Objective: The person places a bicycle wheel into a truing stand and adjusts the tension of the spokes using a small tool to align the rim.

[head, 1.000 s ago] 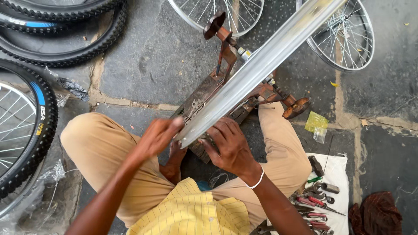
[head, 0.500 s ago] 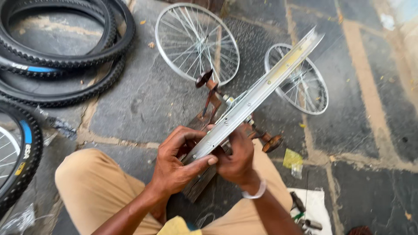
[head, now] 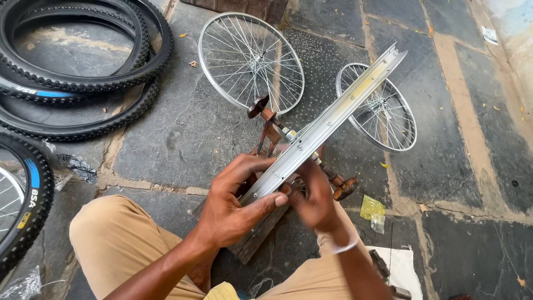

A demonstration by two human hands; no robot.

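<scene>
The bicycle rim point(head: 327, 125) is bright silver with a pale yellowish strip along its inner channel. It sits in a rust-brown truing stand point(head: 270, 130) with dark knobs. Two spoked wheels point(head: 251, 61) on the floor are silver too. The tyres point(head: 83, 61) are black with knobbly tread, one with a blue band. The trousers point(head: 119, 244) are tan. The stone floor point(head: 183, 133) is dark grey with sandy joints. A yellow wrapper point(head: 372, 208) lies beside a white cloth point(head: 402, 266).

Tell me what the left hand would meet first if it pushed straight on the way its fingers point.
Likely the silver wheel rim: the left hand already touches it, fingers aimed up-right across its near end. Depth beyond is unclear.
</scene>
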